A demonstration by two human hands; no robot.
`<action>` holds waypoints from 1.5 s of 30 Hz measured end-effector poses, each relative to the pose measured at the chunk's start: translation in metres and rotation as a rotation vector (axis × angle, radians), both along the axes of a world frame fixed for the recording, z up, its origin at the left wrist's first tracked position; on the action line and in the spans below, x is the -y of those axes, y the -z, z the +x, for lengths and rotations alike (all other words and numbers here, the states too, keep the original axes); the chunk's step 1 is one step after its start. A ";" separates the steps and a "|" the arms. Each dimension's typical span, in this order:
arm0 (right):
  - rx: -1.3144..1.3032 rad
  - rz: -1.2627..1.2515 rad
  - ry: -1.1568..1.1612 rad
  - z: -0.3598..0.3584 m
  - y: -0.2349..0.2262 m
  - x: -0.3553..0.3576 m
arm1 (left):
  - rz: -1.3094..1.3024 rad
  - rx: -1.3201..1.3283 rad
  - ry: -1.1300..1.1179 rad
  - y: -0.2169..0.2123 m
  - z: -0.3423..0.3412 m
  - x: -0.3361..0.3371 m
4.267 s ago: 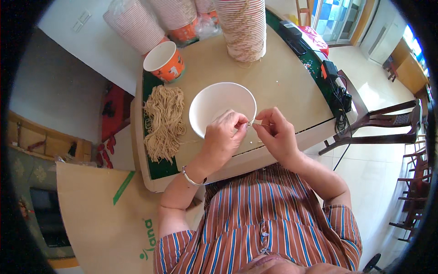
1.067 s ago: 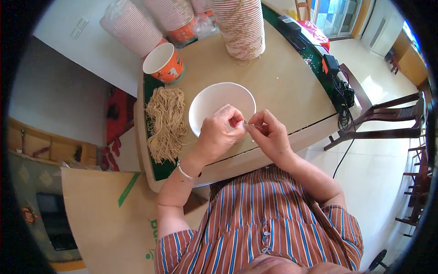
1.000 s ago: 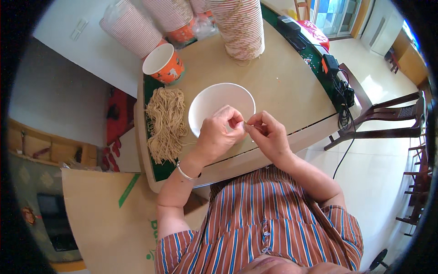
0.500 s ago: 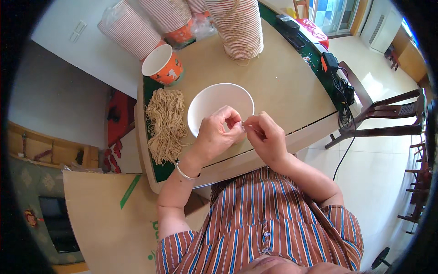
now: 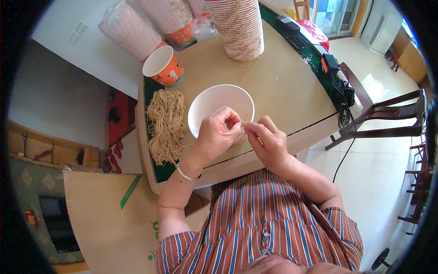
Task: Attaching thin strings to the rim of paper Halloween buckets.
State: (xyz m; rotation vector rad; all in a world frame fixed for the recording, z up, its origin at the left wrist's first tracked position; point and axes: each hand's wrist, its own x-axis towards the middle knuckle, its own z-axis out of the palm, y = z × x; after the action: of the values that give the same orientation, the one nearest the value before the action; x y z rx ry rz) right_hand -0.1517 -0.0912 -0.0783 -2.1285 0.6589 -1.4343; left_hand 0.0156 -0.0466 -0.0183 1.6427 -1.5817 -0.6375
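Though tiny, a blurred scrap [image 5: 242, 125] between left hand [image 5: 218, 131] and right hand [image 5: 268, 141], fingertips tight — white tub [image 5: 221, 98] just beyond.

Green printed lettering [image 5: 155, 225] runs sideways on a large sheet of brown cardboard [image 5: 105, 223] at lower left, partly hidden by a striped sleeve [image 5: 175, 246]. A pale label on a black adapter [image 5: 289, 26], upper right, is too small to read.

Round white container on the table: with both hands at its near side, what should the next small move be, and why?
I'd probably hold the left hand steady and ease the right hand slightly aside: their pinched fingertips crowd together by the white container's near right rim, and whatever lies between is too small to make out.
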 end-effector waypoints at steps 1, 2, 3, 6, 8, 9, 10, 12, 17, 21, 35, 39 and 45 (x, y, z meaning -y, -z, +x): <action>0.000 0.000 0.001 0.000 0.000 0.000 | 0.013 -0.005 -0.009 0.000 0.000 0.000; -0.007 -0.006 0.004 0.001 0.000 0.000 | 0.012 -0.004 -0.008 0.000 0.000 0.000; -0.013 -0.012 0.004 0.002 0.000 0.000 | 0.016 -0.014 -0.006 0.001 0.001 -0.001; -0.028 -0.014 0.009 0.002 0.000 0.001 | 0.028 -0.020 -0.005 0.000 0.002 -0.002; -0.042 -0.004 0.011 0.001 -0.001 0.001 | 0.036 -0.019 -0.004 0.000 0.002 -0.002; -0.055 0.007 0.011 0.001 -0.002 0.001 | 0.035 -0.014 -0.003 0.001 0.003 -0.001; -0.054 0.006 0.011 0.001 -0.002 0.001 | 0.033 -0.009 -0.002 0.002 0.003 -0.001; -0.052 0.067 -0.011 0.002 -0.001 0.001 | 0.039 -0.020 0.004 0.001 0.005 -0.001; -0.058 0.110 -0.015 0.002 -0.004 0.001 | 0.009 -0.078 0.020 0.008 0.009 0.000; -0.074 0.122 -0.017 0.002 -0.006 0.002 | 0.044 -0.129 0.039 0.010 0.011 0.001; -0.265 0.017 0.024 0.002 -0.017 0.004 | 0.098 -0.102 0.080 0.001 0.011 -0.002; -0.327 0.040 0.049 0.003 -0.020 0.002 | 0.084 -0.105 0.125 0.005 0.016 -0.001; -0.222 0.133 -0.010 0.002 -0.020 0.001 | 0.141 -0.171 0.110 0.008 0.018 0.001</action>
State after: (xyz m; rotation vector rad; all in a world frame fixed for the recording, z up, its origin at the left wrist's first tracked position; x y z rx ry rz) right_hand -0.1502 -0.0923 -0.0581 -2.1995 0.8013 -1.1249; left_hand 0.0335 -0.0472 -0.0259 1.5631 -1.5397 -0.9409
